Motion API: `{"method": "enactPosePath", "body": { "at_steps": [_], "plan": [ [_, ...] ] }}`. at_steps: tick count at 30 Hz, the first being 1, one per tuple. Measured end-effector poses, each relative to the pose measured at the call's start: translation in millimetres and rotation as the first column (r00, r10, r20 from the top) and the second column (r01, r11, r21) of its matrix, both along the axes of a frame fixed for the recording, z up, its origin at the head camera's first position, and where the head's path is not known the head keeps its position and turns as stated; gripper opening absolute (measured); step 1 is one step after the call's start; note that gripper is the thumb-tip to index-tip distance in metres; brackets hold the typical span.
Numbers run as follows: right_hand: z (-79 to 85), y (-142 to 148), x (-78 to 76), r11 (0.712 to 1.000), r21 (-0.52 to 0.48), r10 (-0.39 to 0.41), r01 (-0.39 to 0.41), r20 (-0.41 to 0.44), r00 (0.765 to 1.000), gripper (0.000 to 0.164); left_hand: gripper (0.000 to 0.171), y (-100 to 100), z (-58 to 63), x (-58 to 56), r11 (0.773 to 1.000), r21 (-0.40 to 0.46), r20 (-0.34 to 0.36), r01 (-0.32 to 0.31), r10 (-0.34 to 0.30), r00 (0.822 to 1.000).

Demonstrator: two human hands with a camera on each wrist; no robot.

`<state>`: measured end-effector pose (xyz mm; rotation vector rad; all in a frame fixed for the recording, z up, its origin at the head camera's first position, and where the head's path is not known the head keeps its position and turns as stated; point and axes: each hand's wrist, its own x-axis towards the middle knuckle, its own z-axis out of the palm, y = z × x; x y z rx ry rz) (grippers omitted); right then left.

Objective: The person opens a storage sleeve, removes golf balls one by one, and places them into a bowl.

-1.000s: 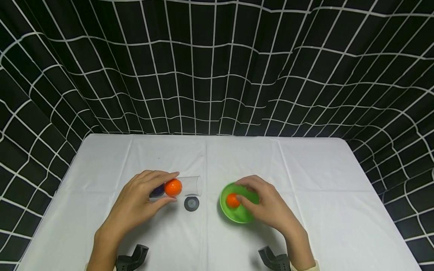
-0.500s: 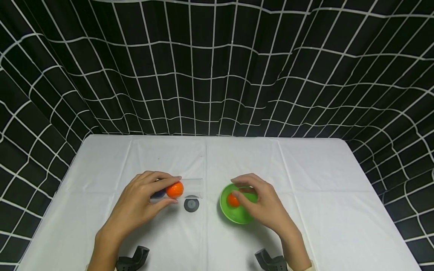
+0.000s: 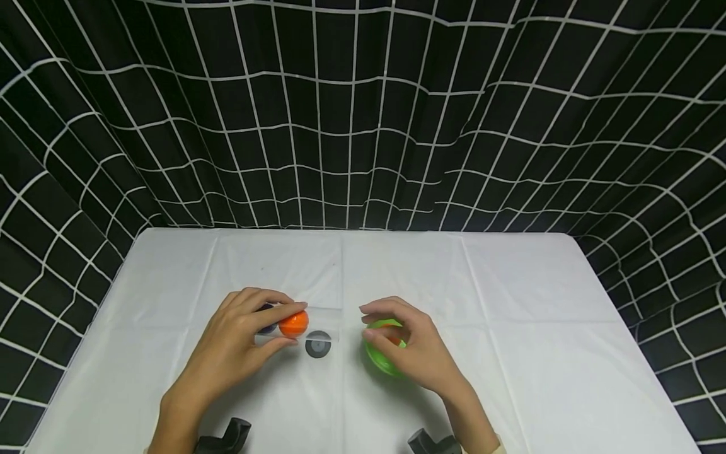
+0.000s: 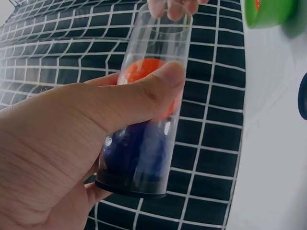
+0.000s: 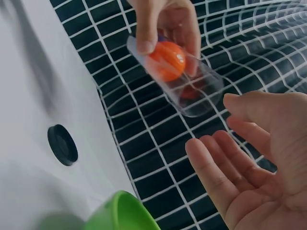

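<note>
My left hand [image 3: 235,337] grips a clear plastic tube [image 4: 158,40] between thumb and fingers, held up over the table. Inside it, a dark blue ball [image 4: 136,148] lies at the black closed end, and an orange ball [image 3: 293,324] rests against it. The tube's open mouth points toward my right hand [image 3: 416,347], which hovers over the green bowl [image 3: 380,362] with loosely bent fingers and nothing in its grasp. Another orange ball [image 3: 392,325] shows in that bowl, partly hidden by the right hand.
A round black cap [image 5: 63,144] lies on the white tablecloth [image 3: 510,366], partly below the tube in the head view. Behind the table hangs a black curtain [image 3: 340,113] with a white grid.
My right hand has moved left across the bowl, toward the tube's mouth, covering more of the bowl. The tube's open end has dipped slightly in the head view while the left hand stays nearly in place.
</note>
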<state>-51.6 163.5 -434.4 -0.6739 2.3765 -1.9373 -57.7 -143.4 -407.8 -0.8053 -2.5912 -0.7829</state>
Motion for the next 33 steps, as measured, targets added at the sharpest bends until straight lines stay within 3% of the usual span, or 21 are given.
{"method": "enactPosePath", "body": {
  "at_steps": [8,26,33],
  "plan": [
    [-3.9,-14.6,1.7,0.996,-0.082,0.022,-0.021,0.005,1.000,0.037,0.055,2.5,2.8,0.6,1.000,-0.005,-0.029,0.011,-0.012,1.000],
    [-6.0,-23.3,4.7,0.998,-0.059,0.009,-0.005,0.067,0.998,0.040,0.053,3.0,6.2,0.9,0.999,-0.029,-0.076,0.014,-0.016,0.997],
    [-4.7,-25.3,4.3,0.997,-0.073,0.042,-0.036,0.085,0.996,0.042,0.054,1.4,7.8,1.7,0.999,-0.032,-0.079,0.011,-0.013,0.997]
  ]
}}
